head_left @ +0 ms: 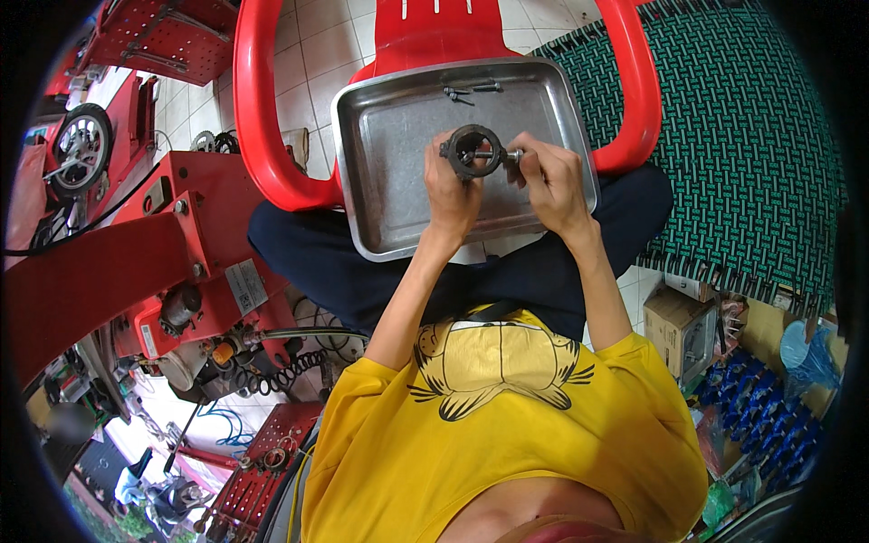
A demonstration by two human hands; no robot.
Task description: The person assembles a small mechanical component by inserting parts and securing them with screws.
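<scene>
My left hand (450, 193) grips a dark metal ring-shaped part (472, 150) from below, holding it above a steel tray (380, 154). My right hand (550, 181) pinches a small silver bolt or pin (512, 156) that pokes into the ring's right side. The tray rests on my lap and against a red plastic chair (262, 118). Two or three small dark screws (466, 90) lie at the tray's far edge.
A red machine (172, 262) with hoses and a coiled spring stands at my left. A green woven mat (742, 136) lies at the right. Cardboard boxes (679, 326) and blue items sit at the lower right. White tiled floor beyond the chair.
</scene>
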